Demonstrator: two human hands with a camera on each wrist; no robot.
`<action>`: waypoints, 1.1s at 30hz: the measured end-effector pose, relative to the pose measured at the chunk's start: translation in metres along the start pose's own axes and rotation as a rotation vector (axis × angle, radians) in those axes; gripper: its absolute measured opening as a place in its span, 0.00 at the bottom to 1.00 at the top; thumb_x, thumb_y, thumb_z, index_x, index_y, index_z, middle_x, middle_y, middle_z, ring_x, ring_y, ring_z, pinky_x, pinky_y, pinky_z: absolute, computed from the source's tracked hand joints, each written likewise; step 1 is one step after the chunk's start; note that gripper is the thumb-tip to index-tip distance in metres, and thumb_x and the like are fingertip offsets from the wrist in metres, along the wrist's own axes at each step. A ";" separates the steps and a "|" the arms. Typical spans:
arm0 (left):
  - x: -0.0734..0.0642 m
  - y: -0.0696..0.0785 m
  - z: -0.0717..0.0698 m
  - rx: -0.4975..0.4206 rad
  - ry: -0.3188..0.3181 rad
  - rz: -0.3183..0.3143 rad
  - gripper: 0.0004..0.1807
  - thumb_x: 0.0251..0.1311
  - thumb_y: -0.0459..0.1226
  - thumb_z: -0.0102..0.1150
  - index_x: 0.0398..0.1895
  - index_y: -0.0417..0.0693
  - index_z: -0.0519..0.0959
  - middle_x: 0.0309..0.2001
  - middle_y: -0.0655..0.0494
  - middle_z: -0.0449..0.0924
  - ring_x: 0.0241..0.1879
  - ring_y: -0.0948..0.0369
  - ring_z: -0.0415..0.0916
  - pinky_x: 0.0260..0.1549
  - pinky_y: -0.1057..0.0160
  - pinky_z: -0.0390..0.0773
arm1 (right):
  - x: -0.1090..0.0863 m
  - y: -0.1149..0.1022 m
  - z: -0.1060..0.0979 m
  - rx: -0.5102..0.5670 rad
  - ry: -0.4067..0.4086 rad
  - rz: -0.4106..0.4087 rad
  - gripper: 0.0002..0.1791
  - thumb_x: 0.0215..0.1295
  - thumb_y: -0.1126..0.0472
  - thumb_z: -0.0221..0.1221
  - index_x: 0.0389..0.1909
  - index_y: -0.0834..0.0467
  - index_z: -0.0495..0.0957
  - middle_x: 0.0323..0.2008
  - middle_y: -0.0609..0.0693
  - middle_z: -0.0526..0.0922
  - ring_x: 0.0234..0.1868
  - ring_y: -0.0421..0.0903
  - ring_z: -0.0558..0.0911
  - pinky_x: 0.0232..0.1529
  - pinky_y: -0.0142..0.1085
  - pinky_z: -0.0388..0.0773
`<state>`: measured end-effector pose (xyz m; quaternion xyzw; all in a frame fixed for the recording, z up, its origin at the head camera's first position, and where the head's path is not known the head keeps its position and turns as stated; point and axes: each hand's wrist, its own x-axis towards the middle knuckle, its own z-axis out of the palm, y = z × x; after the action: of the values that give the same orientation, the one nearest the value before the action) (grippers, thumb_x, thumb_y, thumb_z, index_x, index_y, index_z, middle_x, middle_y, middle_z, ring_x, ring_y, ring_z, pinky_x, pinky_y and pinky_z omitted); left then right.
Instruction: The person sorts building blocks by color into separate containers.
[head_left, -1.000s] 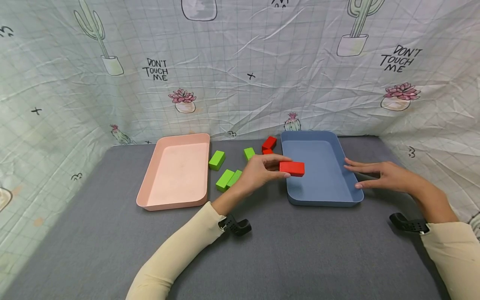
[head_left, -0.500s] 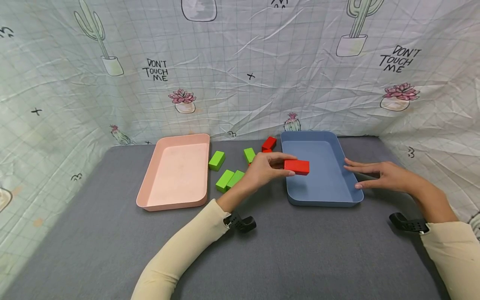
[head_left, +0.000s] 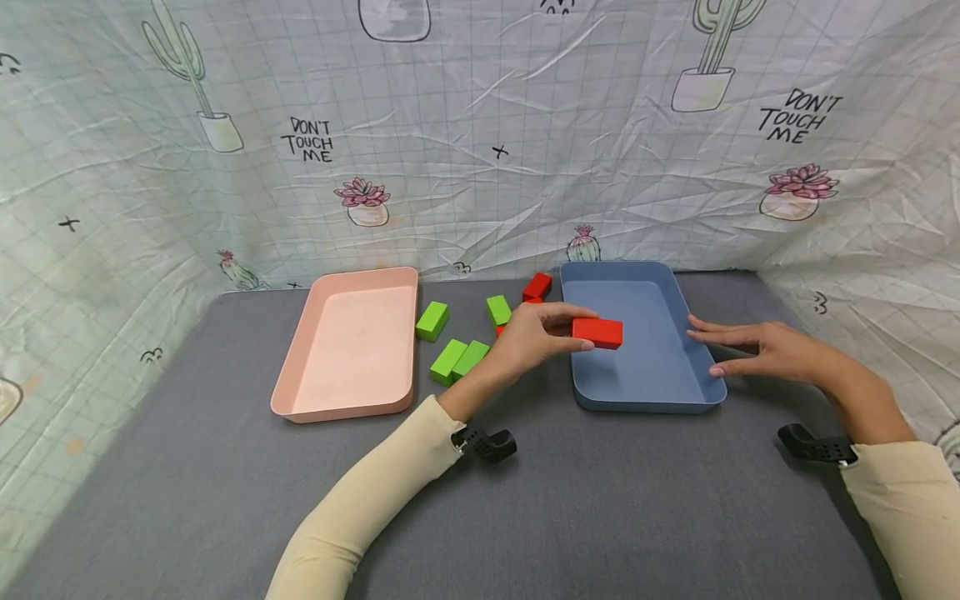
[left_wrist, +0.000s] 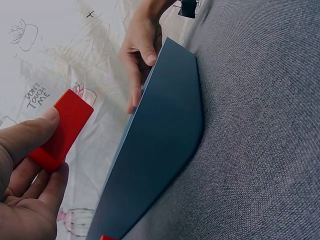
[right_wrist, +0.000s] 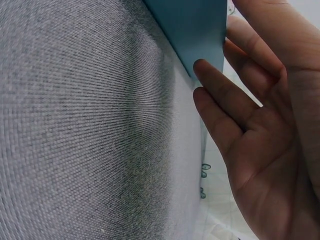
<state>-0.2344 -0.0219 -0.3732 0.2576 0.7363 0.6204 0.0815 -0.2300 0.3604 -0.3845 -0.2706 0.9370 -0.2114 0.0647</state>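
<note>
My left hand (head_left: 534,337) pinches a red block (head_left: 597,333) between thumb and fingers, above the left side of the blue tray (head_left: 645,403). In the left wrist view the red block (left_wrist: 67,127) is tilted and higher than the tray's rim. My right hand (head_left: 772,350) is at the tray's right wall, fingers fairly straight and fingertips right at the rim. The right wrist view shows its fingers (right_wrist: 220,95) spread beside the blue wall. Left of the blue tray lie a red block (head_left: 537,287) and another, partly hidden behind my left hand.
A pink tray (head_left: 341,416) stands on the left of the grey table (head_left: 600,517). Between the trays lie several green blocks, among them one green block (head_left: 432,321) near the pink wall and another green block (head_left: 498,310) farther back. A patterned cloth (head_left: 480,108) hangs behind.
My left hand has moved a little to the right with the red block, farther over the blue tray. The right hand has stayed at the tray's rim.
</note>
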 end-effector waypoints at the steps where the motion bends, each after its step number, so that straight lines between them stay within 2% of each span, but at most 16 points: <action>1: 0.000 0.000 0.000 0.001 0.000 -0.001 0.21 0.56 0.32 0.76 0.54 0.52 0.87 0.48 0.58 0.86 0.43 0.61 0.85 0.44 0.63 0.85 | 0.000 0.000 0.000 0.000 -0.002 0.004 0.34 0.62 0.47 0.70 0.70 0.44 0.75 0.74 0.32 0.62 0.64 0.18 0.56 0.56 0.29 0.68; 4: 0.002 -0.001 0.001 0.002 0.001 -0.005 0.21 0.55 0.32 0.76 0.53 0.52 0.87 0.49 0.59 0.86 0.43 0.62 0.85 0.44 0.63 0.85 | 0.000 0.000 0.000 0.002 -0.001 0.001 0.34 0.62 0.47 0.70 0.70 0.45 0.75 0.74 0.33 0.62 0.64 0.18 0.56 0.56 0.31 0.68; 7: 0.005 -0.001 0.003 0.005 -0.001 -0.013 0.20 0.55 0.33 0.76 0.53 0.53 0.87 0.48 0.59 0.86 0.43 0.62 0.85 0.44 0.63 0.85 | 0.001 0.000 -0.001 0.013 0.001 -0.001 0.34 0.61 0.49 0.71 0.70 0.46 0.75 0.74 0.34 0.63 0.65 0.21 0.58 0.58 0.40 0.71; 8: 0.005 -0.001 0.004 0.006 -0.002 -0.016 0.20 0.55 0.33 0.76 0.53 0.53 0.87 0.48 0.59 0.86 0.44 0.62 0.85 0.44 0.63 0.85 | 0.001 0.000 -0.002 0.014 0.000 0.002 0.34 0.61 0.49 0.71 0.69 0.46 0.75 0.74 0.35 0.63 0.66 0.24 0.60 0.59 0.44 0.72; 11: 0.008 -0.001 0.005 0.035 0.001 -0.023 0.20 0.56 0.34 0.76 0.54 0.54 0.87 0.48 0.61 0.86 0.44 0.64 0.85 0.44 0.63 0.85 | 0.002 0.000 -0.003 0.036 -0.017 0.013 0.35 0.60 0.51 0.72 0.70 0.48 0.75 0.75 0.44 0.64 0.72 0.44 0.66 0.60 0.57 0.71; 14: 0.011 -0.001 0.006 0.064 0.005 -0.018 0.21 0.56 0.35 0.76 0.54 0.55 0.87 0.48 0.61 0.86 0.43 0.64 0.85 0.43 0.64 0.84 | 0.003 0.000 -0.003 0.045 -0.029 0.018 0.35 0.61 0.51 0.72 0.70 0.49 0.75 0.75 0.48 0.64 0.72 0.56 0.66 0.60 0.61 0.70; 15: 0.012 -0.001 0.006 0.068 0.005 -0.017 0.21 0.57 0.35 0.76 0.54 0.54 0.87 0.48 0.61 0.86 0.43 0.64 0.85 0.43 0.64 0.84 | 0.003 0.000 -0.003 0.045 -0.028 0.014 0.35 0.61 0.51 0.72 0.70 0.50 0.75 0.75 0.49 0.64 0.71 0.58 0.67 0.61 0.61 0.71; 17: 0.013 -0.001 0.006 0.064 0.001 -0.014 0.21 0.57 0.35 0.75 0.55 0.54 0.87 0.49 0.61 0.85 0.43 0.63 0.85 0.44 0.64 0.84 | 0.003 0.000 -0.003 0.026 -0.019 0.009 0.35 0.61 0.50 0.72 0.70 0.48 0.75 0.75 0.44 0.64 0.71 0.49 0.67 0.61 0.56 0.73; 19: 0.015 0.000 0.007 0.058 -0.003 -0.017 0.20 0.57 0.35 0.75 0.55 0.53 0.87 0.49 0.60 0.85 0.44 0.63 0.84 0.44 0.64 0.84 | 0.002 0.001 -0.003 0.007 -0.007 0.002 0.34 0.61 0.51 0.72 0.69 0.47 0.76 0.74 0.40 0.64 0.70 0.39 0.66 0.61 0.45 0.74; 22: 0.018 0.002 0.008 0.058 -0.007 -0.019 0.21 0.57 0.34 0.75 0.55 0.53 0.86 0.49 0.60 0.85 0.43 0.63 0.84 0.43 0.64 0.84 | 0.001 0.001 -0.002 0.000 0.008 -0.007 0.34 0.60 0.51 0.72 0.69 0.46 0.76 0.73 0.32 0.63 0.66 0.23 0.61 0.57 0.26 0.70; 24: 0.020 0.003 0.009 0.057 -0.009 -0.017 0.21 0.57 0.34 0.75 0.55 0.53 0.87 0.48 0.60 0.85 0.43 0.63 0.84 0.43 0.65 0.84 | 0.001 0.002 -0.001 0.005 0.012 -0.013 0.34 0.60 0.51 0.72 0.68 0.46 0.77 0.72 0.31 0.63 0.64 0.19 0.59 0.55 0.20 0.67; 25: 0.021 0.004 0.009 0.056 -0.011 -0.015 0.21 0.57 0.34 0.75 0.55 0.52 0.86 0.48 0.60 0.85 0.43 0.63 0.84 0.43 0.65 0.83 | 0.001 0.002 -0.001 0.005 0.011 -0.012 0.34 0.60 0.51 0.72 0.69 0.47 0.77 0.72 0.31 0.62 0.64 0.19 0.59 0.55 0.21 0.68; 29: 0.025 0.006 0.010 0.039 -0.025 -0.008 0.21 0.57 0.34 0.75 0.55 0.51 0.86 0.47 0.58 0.87 0.43 0.63 0.84 0.43 0.65 0.83 | 0.001 0.001 -0.002 -0.010 0.001 0.006 0.35 0.60 0.50 0.72 0.69 0.46 0.76 0.73 0.32 0.62 0.66 0.24 0.61 0.59 0.35 0.74; 31: 0.026 0.006 0.010 0.040 -0.035 -0.004 0.21 0.57 0.34 0.75 0.55 0.51 0.86 0.46 0.58 0.87 0.43 0.63 0.84 0.43 0.65 0.83 | 0.002 0.000 -0.003 -0.013 -0.003 0.013 0.35 0.60 0.50 0.72 0.69 0.46 0.76 0.74 0.36 0.64 0.67 0.26 0.62 0.58 0.36 0.74; 33: 0.028 0.006 0.011 0.040 -0.039 0.000 0.21 0.58 0.33 0.74 0.56 0.50 0.86 0.46 0.58 0.87 0.43 0.63 0.84 0.43 0.65 0.83 | 0.002 0.000 -0.003 -0.007 -0.005 0.016 0.35 0.60 0.49 0.72 0.69 0.46 0.76 0.74 0.41 0.65 0.67 0.28 0.63 0.58 0.30 0.72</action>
<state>-0.2517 0.0013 -0.3646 0.2711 0.7470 0.6003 0.0907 -0.2321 0.3604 -0.3813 -0.2638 0.9397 -0.2067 0.0679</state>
